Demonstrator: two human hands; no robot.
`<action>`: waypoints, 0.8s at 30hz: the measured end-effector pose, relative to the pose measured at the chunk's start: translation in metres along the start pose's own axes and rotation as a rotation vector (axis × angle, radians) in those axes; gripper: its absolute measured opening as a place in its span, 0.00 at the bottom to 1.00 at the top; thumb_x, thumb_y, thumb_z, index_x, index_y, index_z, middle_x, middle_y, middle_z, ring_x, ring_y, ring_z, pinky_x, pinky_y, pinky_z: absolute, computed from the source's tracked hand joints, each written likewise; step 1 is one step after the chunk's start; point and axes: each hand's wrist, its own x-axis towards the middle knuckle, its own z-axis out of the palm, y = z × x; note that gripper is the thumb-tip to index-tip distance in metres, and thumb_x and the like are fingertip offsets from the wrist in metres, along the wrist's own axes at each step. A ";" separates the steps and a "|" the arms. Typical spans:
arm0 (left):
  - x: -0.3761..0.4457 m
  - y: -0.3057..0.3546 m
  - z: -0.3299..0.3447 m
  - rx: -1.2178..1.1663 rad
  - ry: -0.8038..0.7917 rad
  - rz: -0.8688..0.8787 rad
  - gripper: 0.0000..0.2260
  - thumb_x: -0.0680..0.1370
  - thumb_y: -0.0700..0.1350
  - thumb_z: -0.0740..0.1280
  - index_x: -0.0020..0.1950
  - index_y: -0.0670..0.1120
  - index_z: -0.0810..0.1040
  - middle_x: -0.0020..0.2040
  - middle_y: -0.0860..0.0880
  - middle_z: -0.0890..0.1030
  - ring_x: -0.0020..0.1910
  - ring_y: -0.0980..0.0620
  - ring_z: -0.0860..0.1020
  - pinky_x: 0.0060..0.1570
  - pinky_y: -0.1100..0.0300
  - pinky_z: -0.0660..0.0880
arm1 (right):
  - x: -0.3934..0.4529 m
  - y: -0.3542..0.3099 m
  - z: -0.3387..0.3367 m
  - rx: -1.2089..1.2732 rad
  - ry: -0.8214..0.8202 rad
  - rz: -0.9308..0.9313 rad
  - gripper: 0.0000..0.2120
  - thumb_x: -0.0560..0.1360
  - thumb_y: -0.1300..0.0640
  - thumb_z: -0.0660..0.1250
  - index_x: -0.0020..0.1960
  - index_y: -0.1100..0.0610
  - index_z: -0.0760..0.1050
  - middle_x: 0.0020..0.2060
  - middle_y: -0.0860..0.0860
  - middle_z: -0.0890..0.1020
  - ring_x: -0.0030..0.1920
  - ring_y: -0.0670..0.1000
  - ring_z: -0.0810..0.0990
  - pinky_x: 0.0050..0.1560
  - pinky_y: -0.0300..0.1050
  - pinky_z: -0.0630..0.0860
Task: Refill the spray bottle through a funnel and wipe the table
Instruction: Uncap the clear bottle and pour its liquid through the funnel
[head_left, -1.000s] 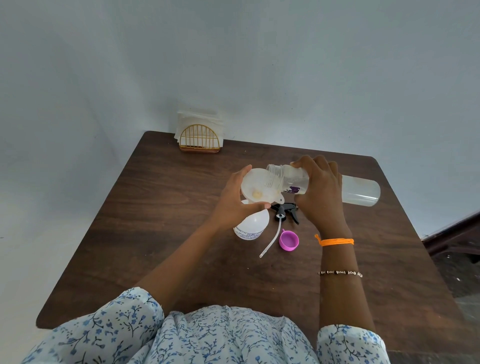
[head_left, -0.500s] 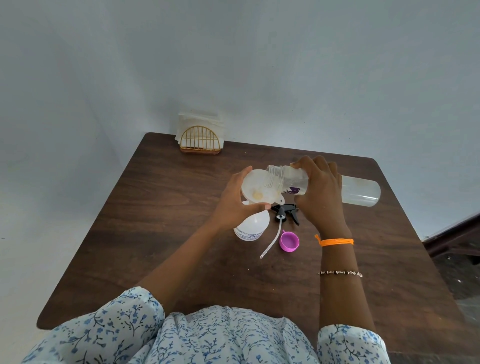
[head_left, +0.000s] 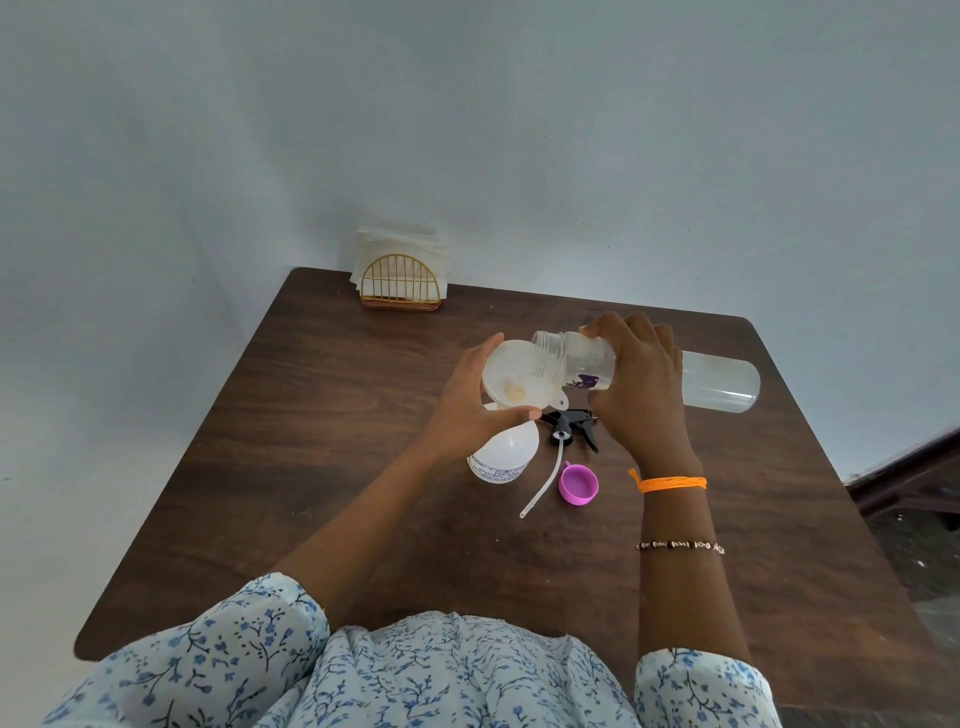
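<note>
A white funnel sits in the neck of the small white spray bottle, which stands near the middle of the brown table. My left hand grips the funnel at its rim and neck. My right hand holds a clear refill bottle tipped on its side, its threaded open mouth over the funnel bowl. The black trigger sprayer head with its clear dip tube lies on the table beside the spray bottle. A purple cap lies just in front of it.
A gold wire holder with white napkins stands at the table's far left corner against the wall. A dark piece of furniture shows at the right edge, beyond the table.
</note>
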 end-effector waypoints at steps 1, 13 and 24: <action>0.000 0.000 0.000 -0.002 0.000 -0.001 0.40 0.68 0.48 0.76 0.73 0.52 0.57 0.72 0.51 0.61 0.63 0.59 0.61 0.52 0.72 0.65 | 0.000 0.000 0.000 0.001 0.004 -0.003 0.26 0.61 0.65 0.76 0.56 0.56 0.74 0.52 0.56 0.76 0.54 0.57 0.69 0.52 0.45 0.63; -0.002 0.003 0.000 -0.003 -0.002 0.000 0.40 0.68 0.48 0.75 0.73 0.52 0.57 0.72 0.50 0.61 0.64 0.58 0.62 0.54 0.66 0.65 | 0.000 0.000 0.000 0.000 0.007 -0.010 0.25 0.61 0.64 0.76 0.55 0.55 0.74 0.51 0.55 0.76 0.52 0.56 0.69 0.52 0.44 0.62; -0.001 0.001 0.000 0.005 0.009 0.009 0.40 0.68 0.49 0.75 0.73 0.53 0.56 0.72 0.51 0.61 0.64 0.59 0.62 0.49 0.75 0.64 | 0.000 0.004 0.002 -0.018 0.011 -0.015 0.25 0.60 0.67 0.74 0.55 0.54 0.74 0.49 0.54 0.75 0.51 0.55 0.68 0.49 0.43 0.61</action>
